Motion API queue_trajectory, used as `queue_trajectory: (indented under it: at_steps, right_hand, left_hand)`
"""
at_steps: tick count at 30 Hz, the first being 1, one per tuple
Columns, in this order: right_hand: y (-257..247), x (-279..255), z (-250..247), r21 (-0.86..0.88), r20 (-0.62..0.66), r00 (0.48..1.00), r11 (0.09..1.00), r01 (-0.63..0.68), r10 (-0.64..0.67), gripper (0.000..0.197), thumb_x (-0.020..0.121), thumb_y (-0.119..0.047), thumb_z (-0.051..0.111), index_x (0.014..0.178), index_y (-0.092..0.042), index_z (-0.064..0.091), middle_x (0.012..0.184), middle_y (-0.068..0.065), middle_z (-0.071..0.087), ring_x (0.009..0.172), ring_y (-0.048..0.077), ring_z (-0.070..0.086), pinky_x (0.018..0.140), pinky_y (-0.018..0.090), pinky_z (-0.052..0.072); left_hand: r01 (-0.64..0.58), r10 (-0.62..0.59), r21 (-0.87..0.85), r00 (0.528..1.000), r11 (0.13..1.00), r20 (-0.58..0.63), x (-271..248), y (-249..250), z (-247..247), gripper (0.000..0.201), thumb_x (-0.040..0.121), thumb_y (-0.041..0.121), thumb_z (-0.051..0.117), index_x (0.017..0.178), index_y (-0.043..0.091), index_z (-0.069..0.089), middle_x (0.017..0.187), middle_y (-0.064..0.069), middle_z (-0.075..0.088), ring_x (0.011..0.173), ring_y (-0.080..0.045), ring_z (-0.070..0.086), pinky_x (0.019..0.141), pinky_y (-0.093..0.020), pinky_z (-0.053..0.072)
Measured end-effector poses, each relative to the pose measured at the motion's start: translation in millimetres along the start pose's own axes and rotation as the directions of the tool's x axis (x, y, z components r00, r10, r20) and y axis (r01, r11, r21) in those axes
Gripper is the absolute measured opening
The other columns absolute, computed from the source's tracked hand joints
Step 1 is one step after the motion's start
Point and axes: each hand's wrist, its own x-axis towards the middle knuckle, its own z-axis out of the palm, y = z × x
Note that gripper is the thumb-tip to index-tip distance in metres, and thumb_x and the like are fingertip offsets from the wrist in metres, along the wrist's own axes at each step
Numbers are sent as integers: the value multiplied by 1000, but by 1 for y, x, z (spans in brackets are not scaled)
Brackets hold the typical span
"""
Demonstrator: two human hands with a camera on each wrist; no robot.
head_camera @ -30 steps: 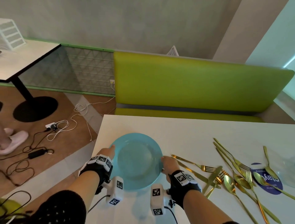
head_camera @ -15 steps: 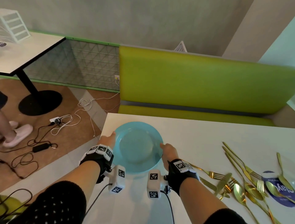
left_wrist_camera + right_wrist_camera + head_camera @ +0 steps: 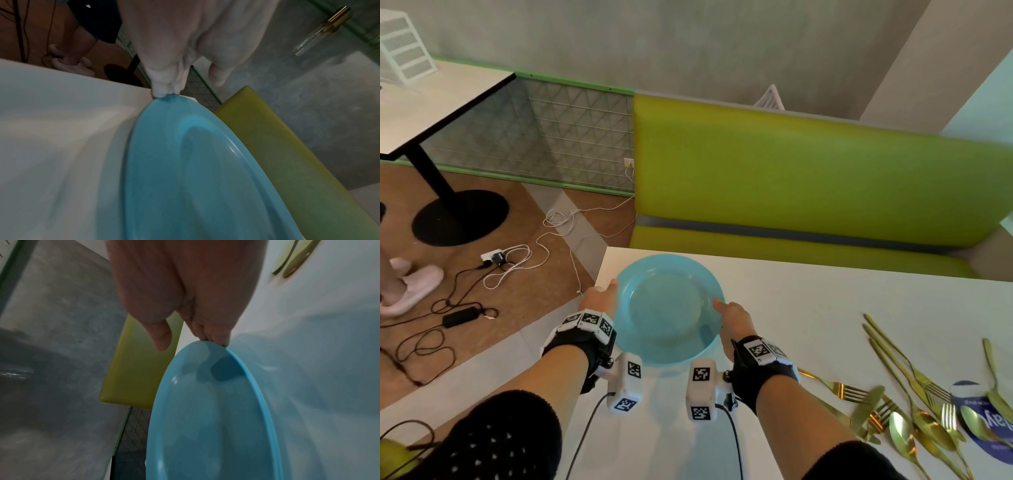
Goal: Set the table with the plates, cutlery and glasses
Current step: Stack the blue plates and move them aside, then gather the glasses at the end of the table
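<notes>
A light blue plate (image 3: 671, 308) lies flat near the far left corner of the white table (image 3: 825, 308). My left hand (image 3: 599, 298) holds its left rim and my right hand (image 3: 732, 318) holds its right rim. In the left wrist view the fingers (image 3: 164, 91) tuck under the edge of the plate (image 3: 205, 178) while the thumb stands off it. The right wrist view shows the same: fingers (image 3: 213, 337) at the plate's (image 3: 216, 418) rim, thumb lifted. Gold forks, spoons and knives (image 3: 911, 394) lie loose to the right.
The table's left edge runs just beside my left hand. A green bench (image 3: 791, 178) stands behind the table. A blue round label (image 3: 989, 425) lies under some cutlery. On the floor at left are cables (image 3: 500, 267), another table's base (image 3: 458, 216) and a person's slippered foot (image 3: 407, 287).
Both hands have carried the plate away from me, toward the table's far left corner. The cutlery has stayed where it was.
</notes>
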Motion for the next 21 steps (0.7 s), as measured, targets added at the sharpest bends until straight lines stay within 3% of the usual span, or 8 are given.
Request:
queue_trajectory:
  at_steps: [6,10,13,17,19,21]
  right_hand:
    - [-1,9,-3,-24,26,999,999,-23,23,97,51,-49,66,133,-4,43,128,16,56,114,34,56,102,50,43]
    - [-26,-31,-13,-116,-11,1000,993,-22,21,86,80,-41,67,145,-4,25,145,15,39,131,33,42,110,43,34]
    - [-30,-43,-41,-129,-56,998,991,-36,29,91,83,-46,64,150,-8,15,152,12,30,138,32,33,113,45,27]
    - [-33,-76,-106,-128,-141,989,990,-58,40,74,88,-42,60,144,-6,29,138,13,43,130,32,44,107,40,38]
    - [-30,-97,-147,-41,-158,986,997,-65,58,61,90,-35,60,135,1,41,125,16,53,120,32,52,101,39,44]
    - [-25,-121,-189,64,-151,985,995,-80,89,49,91,-31,61,127,0,49,125,19,55,110,31,58,94,39,47]
  left_hand:
    - [44,-44,-3,998,999,-48,-4,4,4,64,91,40,49,137,-4,40,136,-23,50,122,-38,51,101,-39,40]
    - [30,-15,111,991,993,-131,-28,21,11,67,90,35,55,138,-5,33,141,-25,40,128,-40,43,105,-42,37]
    - [-37,63,151,983,988,-172,-48,34,21,63,89,30,56,137,-3,33,143,-24,37,131,-40,38,107,-46,34]
    - [-114,138,163,980,980,-143,-89,55,58,56,88,24,57,133,-3,37,140,-24,39,130,-42,37,106,-50,29]
    - [-147,161,139,982,979,-97,-115,66,85,51,87,19,58,130,-3,40,138,-25,40,128,-42,39,107,-50,27]
    - [-190,195,151,981,970,-20,-140,75,111,48,88,18,55,129,-3,40,138,-25,40,127,-42,41,106,-49,29]
